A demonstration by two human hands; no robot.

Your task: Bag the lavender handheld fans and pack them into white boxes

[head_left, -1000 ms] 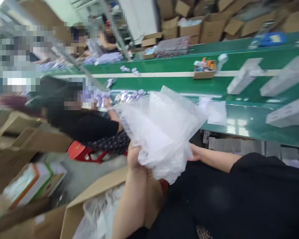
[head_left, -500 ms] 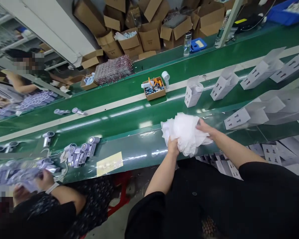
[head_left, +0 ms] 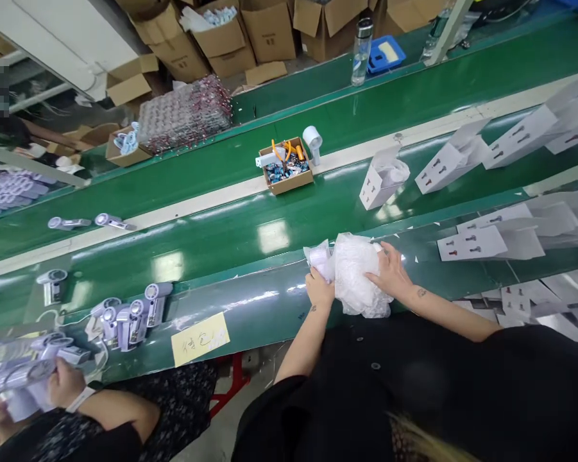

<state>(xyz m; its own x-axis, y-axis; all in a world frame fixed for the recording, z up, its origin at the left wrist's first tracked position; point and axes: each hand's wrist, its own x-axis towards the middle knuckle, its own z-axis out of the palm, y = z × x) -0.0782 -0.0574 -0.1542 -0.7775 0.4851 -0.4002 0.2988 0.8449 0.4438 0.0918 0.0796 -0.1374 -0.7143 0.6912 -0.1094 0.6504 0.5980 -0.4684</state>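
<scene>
My left hand (head_left: 320,290) has its fingers closed round a pale lilac thing (head_left: 320,258) in a clear bag; its full shape is hidden. Right beside it is a crumpled bundle of white, translucent plastic bags (head_left: 358,276), close to the front edge of the work surface. My right hand (head_left: 392,273) grips this bundle from the right, thumb across the top and fingers at the far side. Whether anything lies inside the bundle, I cannot tell.
Open white cartons (head_left: 471,245) stand at right, others (head_left: 378,186) on the green conveyor (head_left: 231,221). Lilac handheld fans (head_left: 156,301) and a yellow note (head_left: 201,339) lie at left. A co-worker's hand (head_left: 67,384) holds similar fans. A small parts box (head_left: 291,183) sits behind.
My left hand has shifted left on the bundle, and the bagged lilac thing shows more clearly. My right hand has moved onto the bundle's upper right. The view has come closer.
</scene>
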